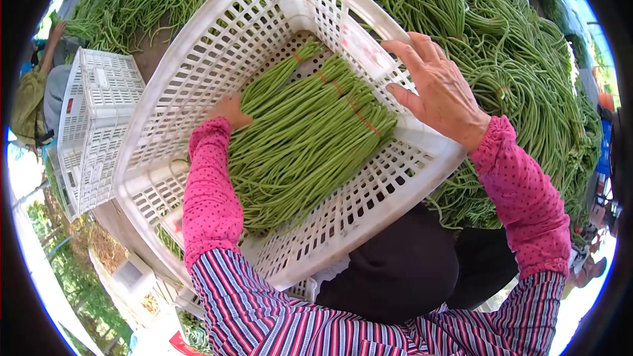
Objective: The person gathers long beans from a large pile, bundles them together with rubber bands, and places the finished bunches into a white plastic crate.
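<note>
A white slatted plastic crate (386, 214) stands tilted in front of me. Inside it lie several bundles of long green beans (297, 138), side by side, with red bands near their upper ends. My left hand (231, 111) reaches into the crate at the left edge of the bundles, its thumb pointing at the beans; its other fingers are partly hidden, so its grip is unclear. My right hand (438, 89) is at the crate's right rim with fingers spread and thumb apart, holding nothing.
Large heaps of loose green beans (521, 86) lie behind and to the right. A second white crate (99, 118) stands at the left, beside a person (49, 89) who sits there. Dark-clad knees (402, 264) are below the crate.
</note>
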Demonstrator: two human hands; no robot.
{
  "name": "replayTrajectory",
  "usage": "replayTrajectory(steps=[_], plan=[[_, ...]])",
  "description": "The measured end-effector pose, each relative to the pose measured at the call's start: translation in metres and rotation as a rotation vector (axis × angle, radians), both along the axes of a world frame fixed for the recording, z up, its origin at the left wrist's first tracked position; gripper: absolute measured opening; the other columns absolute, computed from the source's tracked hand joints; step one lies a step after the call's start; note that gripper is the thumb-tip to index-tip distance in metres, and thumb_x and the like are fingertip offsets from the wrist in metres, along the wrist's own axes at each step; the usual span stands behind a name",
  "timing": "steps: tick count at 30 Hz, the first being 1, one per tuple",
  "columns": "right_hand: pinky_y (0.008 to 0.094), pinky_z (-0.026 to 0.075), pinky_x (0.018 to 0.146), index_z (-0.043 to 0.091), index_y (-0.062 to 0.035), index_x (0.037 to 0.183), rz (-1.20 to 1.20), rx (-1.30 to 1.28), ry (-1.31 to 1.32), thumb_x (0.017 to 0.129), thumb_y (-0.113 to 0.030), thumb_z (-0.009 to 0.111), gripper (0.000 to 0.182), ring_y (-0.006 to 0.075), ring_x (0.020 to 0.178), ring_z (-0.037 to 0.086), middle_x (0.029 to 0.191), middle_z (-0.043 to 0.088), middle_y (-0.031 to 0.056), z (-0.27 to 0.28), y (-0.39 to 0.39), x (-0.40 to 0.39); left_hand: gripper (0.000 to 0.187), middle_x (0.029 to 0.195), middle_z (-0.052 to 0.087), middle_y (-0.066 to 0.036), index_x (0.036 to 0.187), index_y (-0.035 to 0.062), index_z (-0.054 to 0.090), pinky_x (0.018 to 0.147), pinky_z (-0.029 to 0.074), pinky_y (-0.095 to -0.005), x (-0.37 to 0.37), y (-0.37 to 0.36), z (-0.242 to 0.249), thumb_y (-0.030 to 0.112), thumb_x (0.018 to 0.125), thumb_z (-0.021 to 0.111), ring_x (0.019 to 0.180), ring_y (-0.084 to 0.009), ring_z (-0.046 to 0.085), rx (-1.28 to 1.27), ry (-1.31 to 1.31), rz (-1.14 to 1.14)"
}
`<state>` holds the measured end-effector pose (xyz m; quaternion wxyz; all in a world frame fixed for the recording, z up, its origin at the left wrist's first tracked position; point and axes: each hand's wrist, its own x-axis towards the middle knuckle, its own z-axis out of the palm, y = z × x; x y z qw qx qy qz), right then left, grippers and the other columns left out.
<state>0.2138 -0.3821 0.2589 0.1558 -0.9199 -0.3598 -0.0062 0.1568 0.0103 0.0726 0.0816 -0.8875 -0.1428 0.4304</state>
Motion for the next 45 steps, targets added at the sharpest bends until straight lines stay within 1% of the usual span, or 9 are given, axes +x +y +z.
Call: replayTrajectory(steps=[4,12,18,25,28,32,37,40,45], plan=[[0.0415,0.050,0.074,0.049,-0.0046,0.118,0.004,0.006,-0.050,0.078,-0.016,0.067,0.046,0.0327,0.093,0.057,0.106,0.050,0.0176,-0.001,0.003,0.000,0.065,0.135,0.044,-0.010,0.136,0.0151,0.038,0.094,0.039,-0.0543,0.043,-0.030,-0.061,0.040,0.080,0.060,0.123,-0.0328,0.043,-0.463,-0.670,-0.094],[0.0408,0.049,0.072,0.054,-0.0036,0.110,-0.032,-0.001,0.031,0.078,-0.016,0.066,0.036,0.0308,0.088,0.058,0.100,0.049,0.0146,0.002,0.005,-0.001,0.048,0.128,0.047,-0.009,0.129,0.0152,0.049,0.095,0.036,-0.0545,0.063,-0.154,-0.080,0.036,0.085,0.052,0.120,-0.0317,0.042,-0.189,-0.692,0.112],[0.0402,0.049,0.069,0.056,-0.0028,0.107,-0.010,0.004,0.000,0.079,-0.016,0.066,0.033,0.0311,0.081,0.060,0.102,0.050,0.0144,-0.001,0.003,-0.002,0.050,0.129,0.045,-0.009,0.127,0.0153,0.048,0.096,0.035,-0.0545,0.051,-0.126,-0.068,0.047,0.088,0.052,0.120,-0.0304,0.040,-0.420,-0.743,0.109],[0.0386,0.051,0.066,0.057,0.0001,0.103,-0.023,0.026,0.039,0.081,-0.018,0.062,0.028,0.0277,0.075,0.059,0.093,0.051,0.0154,-0.003,0.001,0.000,0.051,0.137,0.044,-0.009,0.129,0.0104,0.046,0.101,0.026,-0.0599,-0.041,-0.022,-0.096,0.046,0.093,0.042,0.126,-0.0303,0.039,0.157,-0.813,0.046],[0.0391,0.052,0.065,0.057,0.0050,0.095,-0.010,0.026,0.041,0.085,-0.013,0.051,0.021,0.0301,0.077,0.060,0.089,0.053,0.0194,-0.011,0.002,0.005,0.048,0.129,0.049,-0.011,0.128,0.0133,0.050,0.094,0.032,-0.0600,-0.072,-0.014,-0.112,0.047,0.096,0.036,0.119,-0.0293,0.043,0.134,-0.730,0.170],[0.0402,0.051,0.064,0.059,0.0039,0.090,-0.052,0.103,0.053,0.081,-0.014,0.055,0.021,0.0300,0.081,0.062,0.088,0.055,0.0188,-0.012,0.003,0.003,0.055,0.132,0.046,-0.011,0.130,0.0128,0.048,0.097,0.032,-0.0567,-0.091,-0.023,-0.118,0.051,0.098,0.026,0.123,-0.0279,0.042,0.160,-0.699,0.245],[0.0402,0.051,0.061,0.059,0.0004,0.084,-0.097,0.140,0.034,0.078,-0.016,0.059,0.017,0.0277,0.078,0.060,0.085,0.053,0.0143,-0.015,-0.001,0.003,0.058,0.143,0.035,-0.013,0.138,0.0152,0.040,0.101,0.030,-0.0560,-0.047,-0.048,-0.057,0.053,0.097,0.025,0.130,-0.0295,0.036,0.119,-0.258,0.454],[0.0420,0.051,0.065,0.059,-0.0009,0.086,-0.113,0.235,0.053,0.076,-0.019,0.061,0.020,0.0288,0.082,0.059,0.088,0.053,0.0158,-0.013,-0.001,0.000,0.057,0.142,0.034,-0.015,0.140,0.0164,0.039,0.102,0.031,-0.0553,-0.030,-0.077,-0.045,0.053,0.097,0.028,0.128,-0.0296,0.038,0.242,-0.368,0.197],[0.0420,0.050,0.074,0.059,-0.0002,0.097,-0.345,0.763,0.142,0.082,-0.023,0.059,0.028,0.0301,0.092,0.057,0.099,0.054,0.0157,-0.011,-0.026,-0.012,0.058,0.137,0.042,-0.018,0.139,0.0064,0.038,0.103,0.032,-0.0460,0.009,-0.149,0.002,0.046,0.097,0.036,0.125,-0.0351,0.041,-0.326,-0.749,0.034]])
